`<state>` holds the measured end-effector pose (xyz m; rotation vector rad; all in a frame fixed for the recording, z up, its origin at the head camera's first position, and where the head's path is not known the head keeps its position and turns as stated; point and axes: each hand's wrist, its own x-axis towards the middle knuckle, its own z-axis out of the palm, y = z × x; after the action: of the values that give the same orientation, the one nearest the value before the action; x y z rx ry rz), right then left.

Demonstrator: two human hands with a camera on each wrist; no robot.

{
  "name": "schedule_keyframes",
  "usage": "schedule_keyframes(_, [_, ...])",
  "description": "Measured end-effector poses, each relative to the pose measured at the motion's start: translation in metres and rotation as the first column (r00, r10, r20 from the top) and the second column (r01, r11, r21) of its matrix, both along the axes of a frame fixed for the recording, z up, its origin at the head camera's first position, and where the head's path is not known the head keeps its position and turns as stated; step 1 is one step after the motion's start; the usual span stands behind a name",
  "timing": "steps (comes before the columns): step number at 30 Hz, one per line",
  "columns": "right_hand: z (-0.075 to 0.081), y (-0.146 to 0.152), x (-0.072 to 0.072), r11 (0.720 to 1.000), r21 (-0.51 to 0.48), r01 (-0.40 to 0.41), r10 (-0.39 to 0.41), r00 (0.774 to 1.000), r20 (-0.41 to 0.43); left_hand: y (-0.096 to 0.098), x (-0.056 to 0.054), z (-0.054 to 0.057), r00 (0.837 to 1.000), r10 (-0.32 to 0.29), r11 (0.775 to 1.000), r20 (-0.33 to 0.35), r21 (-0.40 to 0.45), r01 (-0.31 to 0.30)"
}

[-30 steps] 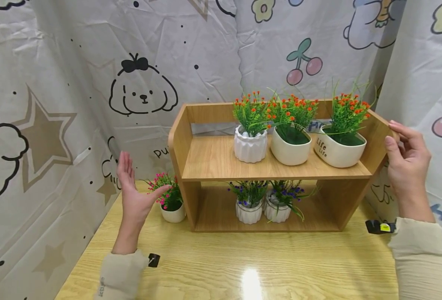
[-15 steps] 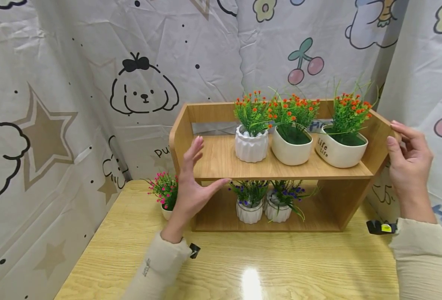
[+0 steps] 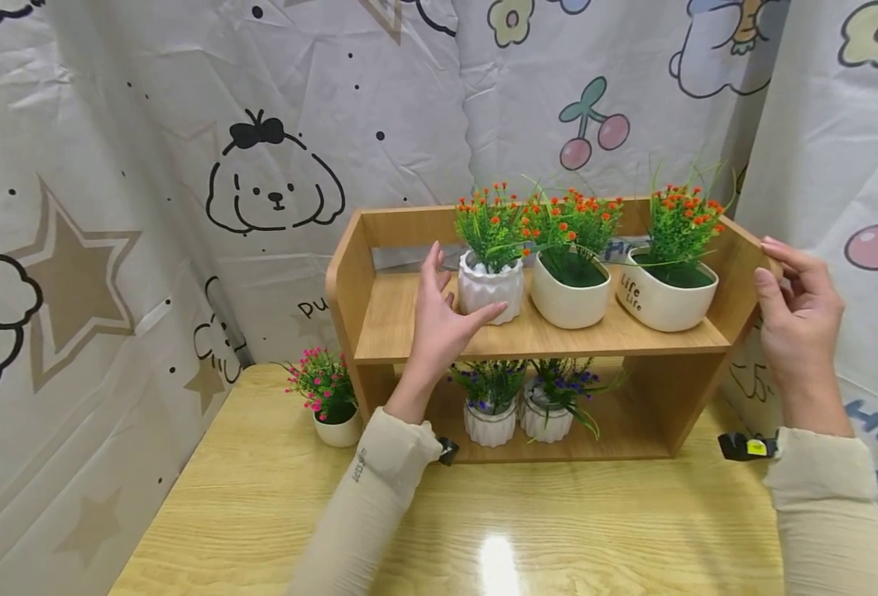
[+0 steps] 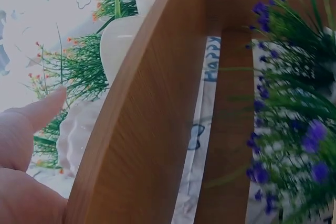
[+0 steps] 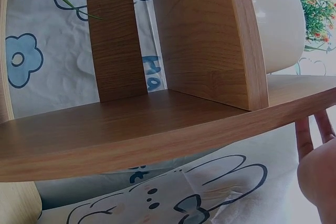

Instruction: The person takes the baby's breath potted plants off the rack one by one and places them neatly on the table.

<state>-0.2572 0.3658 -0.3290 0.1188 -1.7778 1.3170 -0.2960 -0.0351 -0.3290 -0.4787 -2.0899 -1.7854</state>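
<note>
The left hand [image 3: 442, 324] now reaches over the upper board of the wooden shelf [image 3: 390, 319], at the white fluted pot [image 3: 492, 288] of orange flowers near the centre of the head view. A second earlier it hangs at the left of the frame, by the pink-flowered pot [image 3: 337, 430]; half a second earlier it is in front of the shelf's left end. Its fingers and thumb are spread wide, fingers at the pot's left, thumb across its lower front; whether they touch it I cannot tell. Of the two hands, the right hand [image 3: 799, 306] matches the earlier frames, pinching the top of the shelf's right end panel between thumb and fingers. All the pots keep their places: the plain cream pot [image 3: 568, 296] and the lettered cream pot [image 3: 668, 300] to the right of the fluted one, two purple-flowered pots [image 3: 490, 425] below them, and the pink one on the bench [image 3: 260, 497] at the shelf's left.

The lettered pot reads "Life" twice, one line under the other. The patterned cloth [image 3: 394, 99] shows "Pu" left of the shelf, cut off behind it, and blue "HAPPY" in the left wrist view. Lettering on the left sleeve [image 3: 394, 455] is too small to read.
</note>
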Motion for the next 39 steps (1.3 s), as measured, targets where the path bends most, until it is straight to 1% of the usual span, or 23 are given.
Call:
schedule_keyframes(3, [0.000,-0.001,-0.001,1.000,-0.014,-0.010,0.010,1.000,-0.006,0.007,-0.010,0.003,0.997,-0.008,1.000,0.070,0.010,0.007])
schedule_keyframes(5, [0.000,-0.001,-0.001,1.000,-0.019,-0.008,0.008,1.000,-0.004,0.011,-0.015,0.004,0.993,-0.018,1.000,0.119,0.016,0.016])
schedule_keyframes(7, [0.000,-0.001,-0.001,1.000,-0.026,-0.008,0.008,1.000,-0.007,0.014,-0.019,0.004,0.987,-0.025,1.000,0.161,0.011,0.023])
schedule_keyframes(9, [0.000,-0.002,0.000,1.000,-0.023,-0.006,0.005,1.000,-0.009,0.015,-0.021,0.004,0.982,-0.031,0.999,0.185,-0.003,0.032])
schedule_keyframes(12, [0.000,-0.003,-0.001,1.000,-0.028,-0.014,0.013,1.000,-0.016,0.014,-0.021,0.004,0.981,-0.037,0.999,0.189,-0.025,0.043])
schedule_keyframes(16, [0.000,-0.005,-0.001,0.999,-0.039,-0.017,0.016,1.000,-0.020,0.012,-0.021,0.003,0.984,-0.048,0.997,0.171,-0.043,0.057])
schedule_keyframes(20, [-0.001,-0.003,-0.002,0.999,-0.047,-0.013,0.012,1.000,-0.025,0.011,-0.021,0.002,0.981,-0.078,0.996,0.177,-0.034,0.085])
schedule_keyframes(22, [-0.001,-0.003,-0.003,0.998,-0.063,-0.024,0.022,0.999,-0.036,0.011,-0.021,0.001,0.979,-0.087,0.995,0.185,-0.029,0.094])
schedule_keyframes(25, [-0.001,-0.004,-0.003,0.996,-0.084,-0.042,0.038,0.998,-0.045,0.010,-0.021,0.000,0.978,-0.083,0.996,0.191,-0.028,0.090])
schedule_keyframes(28, [-0.001,-0.005,-0.003,0.996,-0.081,-0.037,0.033,0.998,-0.046,0.010,-0.020,0.000,0.979,-0.083,0.995,0.189,-0.033,0.090])
schedule_keyframes(35, [-0.003,-0.004,-0.005,0.993,-0.101,-0.061,0.054,0.996,-0.074,0.008,-0.019,0.000,0.974,-0.094,0.995,0.205,-0.010,0.098])
schedule_keyframes(39, [-0.003,-0.004,-0.005,0.994,-0.093,-0.048,0.042,0.997,-0.068,0.009,-0.019,0.002,0.975,-0.091,0.996,0.204,-0.005,0.094])
